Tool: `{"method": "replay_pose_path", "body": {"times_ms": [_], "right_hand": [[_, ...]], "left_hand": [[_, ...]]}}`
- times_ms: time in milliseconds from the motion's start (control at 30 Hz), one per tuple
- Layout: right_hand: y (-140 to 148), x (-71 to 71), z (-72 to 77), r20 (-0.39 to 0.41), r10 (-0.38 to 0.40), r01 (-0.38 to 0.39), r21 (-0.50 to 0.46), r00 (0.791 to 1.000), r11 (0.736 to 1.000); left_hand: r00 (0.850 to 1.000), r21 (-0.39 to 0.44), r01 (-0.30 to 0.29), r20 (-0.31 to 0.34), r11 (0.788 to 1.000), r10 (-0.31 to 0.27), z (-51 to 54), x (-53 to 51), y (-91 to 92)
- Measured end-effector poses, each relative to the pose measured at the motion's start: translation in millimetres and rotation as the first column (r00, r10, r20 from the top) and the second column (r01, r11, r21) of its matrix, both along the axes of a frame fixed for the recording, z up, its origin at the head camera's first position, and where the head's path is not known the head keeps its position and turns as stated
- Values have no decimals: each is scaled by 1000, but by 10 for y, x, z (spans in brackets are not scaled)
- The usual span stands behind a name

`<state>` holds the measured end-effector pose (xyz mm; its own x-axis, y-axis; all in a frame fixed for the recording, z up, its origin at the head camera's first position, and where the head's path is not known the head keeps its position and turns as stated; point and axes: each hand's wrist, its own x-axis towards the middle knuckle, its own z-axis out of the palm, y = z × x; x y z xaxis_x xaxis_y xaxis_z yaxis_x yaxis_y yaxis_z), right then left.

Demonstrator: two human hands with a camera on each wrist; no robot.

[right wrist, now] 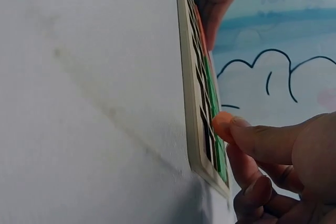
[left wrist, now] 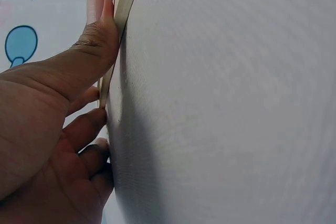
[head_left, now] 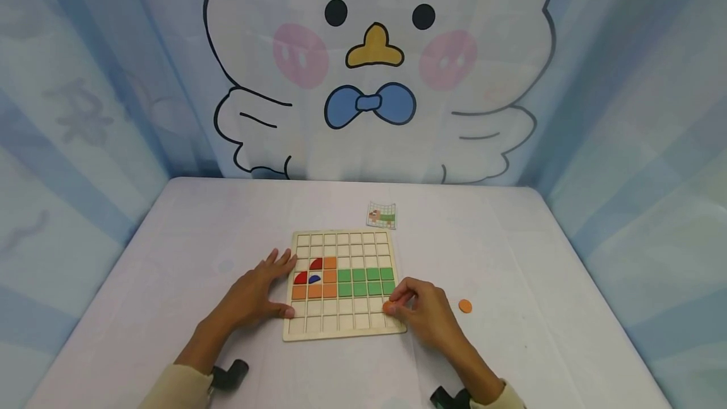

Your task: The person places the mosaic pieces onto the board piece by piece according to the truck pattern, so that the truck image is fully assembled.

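Note:
A wooden grid board (head_left: pixel 345 322) lies flat on the table, with orange, red, blue-and-white and green tiles in several of its cells. At its left edge my left hand (head_left: pixel 252 292) rests with fingers spread, thumb and fingertips touching the frame; the left wrist view shows the thumb (left wrist: pixel 100 30) against the rim. My right hand (head_left: pixel 426 311) pinches an orange round disc (right wrist: pixel 222 125) between thumb and finger, over the board's right side just below the green tiles (head_left: pixel 359 289). A second orange disc (head_left: pixel 465 306) lies on the table to the right of that hand.
Behind the board lies a small picture card (head_left: pixel 381 215) with a grid pattern on it. The white table (head_left: pixel 227 207) ends at a printed curtain (head_left: pixel 369 150) at the back, and curtains hang along both sides.

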<state>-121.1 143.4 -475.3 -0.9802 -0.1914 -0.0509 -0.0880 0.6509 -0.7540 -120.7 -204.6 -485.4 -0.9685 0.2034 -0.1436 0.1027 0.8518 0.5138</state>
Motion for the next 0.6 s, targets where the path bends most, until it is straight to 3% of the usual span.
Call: {"method": "replay_pose_path", "body": {"times_ms": [600], "right_hand": [[-472, 63, -18, -33, 191, -193, -48, 981, 980]], "left_hand": [[1000, 3, 1, -3, 1000, -1, 0, 9, -1]]}}
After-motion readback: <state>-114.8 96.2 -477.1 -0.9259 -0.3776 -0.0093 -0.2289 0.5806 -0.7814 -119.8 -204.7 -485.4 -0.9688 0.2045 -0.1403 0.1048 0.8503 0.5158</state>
